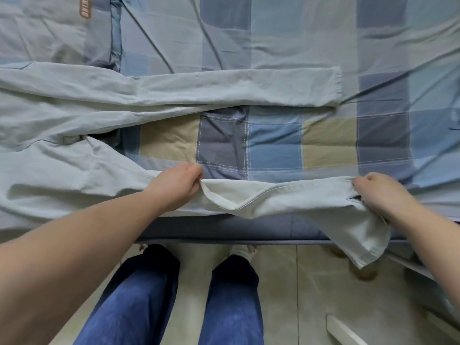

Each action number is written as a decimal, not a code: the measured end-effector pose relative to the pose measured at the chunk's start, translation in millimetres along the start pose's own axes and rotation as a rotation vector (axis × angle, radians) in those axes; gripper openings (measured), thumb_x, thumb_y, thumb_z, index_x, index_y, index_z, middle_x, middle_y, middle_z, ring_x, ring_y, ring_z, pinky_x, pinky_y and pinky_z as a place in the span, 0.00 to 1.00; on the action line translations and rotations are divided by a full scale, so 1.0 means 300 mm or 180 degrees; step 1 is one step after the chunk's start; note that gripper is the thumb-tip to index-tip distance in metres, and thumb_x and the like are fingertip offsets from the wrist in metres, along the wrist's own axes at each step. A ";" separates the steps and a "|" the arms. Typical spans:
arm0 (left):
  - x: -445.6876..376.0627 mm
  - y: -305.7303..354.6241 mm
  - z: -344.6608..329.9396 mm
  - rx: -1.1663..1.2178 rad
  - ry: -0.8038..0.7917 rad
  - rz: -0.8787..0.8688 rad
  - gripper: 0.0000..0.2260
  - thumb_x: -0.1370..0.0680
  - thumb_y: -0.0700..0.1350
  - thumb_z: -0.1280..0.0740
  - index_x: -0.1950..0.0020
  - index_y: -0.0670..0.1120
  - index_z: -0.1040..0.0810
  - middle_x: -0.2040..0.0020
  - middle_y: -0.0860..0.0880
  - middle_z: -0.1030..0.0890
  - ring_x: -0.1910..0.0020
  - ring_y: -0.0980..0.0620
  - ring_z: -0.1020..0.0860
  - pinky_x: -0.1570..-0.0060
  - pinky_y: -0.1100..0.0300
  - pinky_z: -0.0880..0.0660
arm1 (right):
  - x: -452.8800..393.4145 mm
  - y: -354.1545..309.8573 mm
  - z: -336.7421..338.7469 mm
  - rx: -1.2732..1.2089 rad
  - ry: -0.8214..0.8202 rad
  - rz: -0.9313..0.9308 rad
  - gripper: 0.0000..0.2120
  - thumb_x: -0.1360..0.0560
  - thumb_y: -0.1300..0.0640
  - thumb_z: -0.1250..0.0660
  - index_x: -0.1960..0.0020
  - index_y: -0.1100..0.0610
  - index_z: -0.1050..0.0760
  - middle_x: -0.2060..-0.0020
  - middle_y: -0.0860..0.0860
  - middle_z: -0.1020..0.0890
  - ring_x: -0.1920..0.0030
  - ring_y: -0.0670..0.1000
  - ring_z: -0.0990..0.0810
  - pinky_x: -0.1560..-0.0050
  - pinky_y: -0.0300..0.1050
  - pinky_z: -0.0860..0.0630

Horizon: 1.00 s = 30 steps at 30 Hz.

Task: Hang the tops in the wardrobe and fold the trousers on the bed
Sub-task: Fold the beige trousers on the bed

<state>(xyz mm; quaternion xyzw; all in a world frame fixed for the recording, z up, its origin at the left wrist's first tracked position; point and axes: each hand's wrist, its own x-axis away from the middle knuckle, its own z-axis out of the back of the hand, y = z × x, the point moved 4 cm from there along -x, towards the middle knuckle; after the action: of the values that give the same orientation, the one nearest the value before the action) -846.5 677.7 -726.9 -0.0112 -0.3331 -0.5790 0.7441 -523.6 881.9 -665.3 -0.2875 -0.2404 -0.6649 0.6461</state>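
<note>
Pale trousers (104,100) lying spread across checked bed (273,140), waist at frame left. Left hand (175,186) and right hand (380,192) pinching near leg, likely lifting it over far leg for folding.

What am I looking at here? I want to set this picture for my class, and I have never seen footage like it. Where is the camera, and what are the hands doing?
There is no machine: a person wears one wide-angle camera on the head, and it looks down at their own arms, legs and the floor. Pale trousers lie spread across a bed with a checked cover. The far leg lies flat. The left hand and right hand each have a grip on the near leg, with its hem end hanging over the bed's edge. The trousers are not yet folded.
</note>
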 end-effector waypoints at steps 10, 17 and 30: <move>0.031 0.144 -0.012 -0.0829 -0.0344 -0.1400 0.15 0.20 0.57 0.40 0.50 0.47 0.23 0.50 0.48 0.21 0.49 0.44 0.23 0.55 0.55 0.32 | 0.087 0.209 -0.060 -0.0278 0.0012 -0.0483 0.13 0.22 0.57 0.46 0.57 0.64 0.28 0.56 0.62 0.27 0.55 0.59 0.29 0.56 0.48 0.36; -0.193 0.137 0.127 -0.0439 0.0367 -0.0611 0.11 0.21 0.51 0.38 0.49 0.45 0.21 0.51 0.44 0.20 0.50 0.42 0.22 0.61 0.54 0.31 | -0.027 0.217 -0.016 -0.0082 0.0109 -0.0384 0.14 0.23 0.56 0.44 0.67 0.57 0.34 0.67 0.56 0.28 0.59 0.58 0.30 0.64 0.47 0.38; -0.512 0.113 0.009 -0.0253 0.1210 0.0302 0.15 0.25 0.43 0.31 0.39 0.46 0.23 0.39 0.42 0.25 0.40 0.37 0.29 0.43 0.46 0.33 | -0.430 0.013 -0.075 -0.0683 0.1068 0.0433 0.16 0.24 0.52 0.38 0.38 0.56 0.29 0.39 0.58 0.27 0.42 0.60 0.27 0.50 0.49 0.32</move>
<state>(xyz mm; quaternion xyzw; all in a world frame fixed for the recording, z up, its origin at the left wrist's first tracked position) -834.9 821.3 -790.4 0.0532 -0.1627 -0.5477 0.8189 -521.4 959.2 -771.0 -0.2555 -0.0373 -0.6801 0.6862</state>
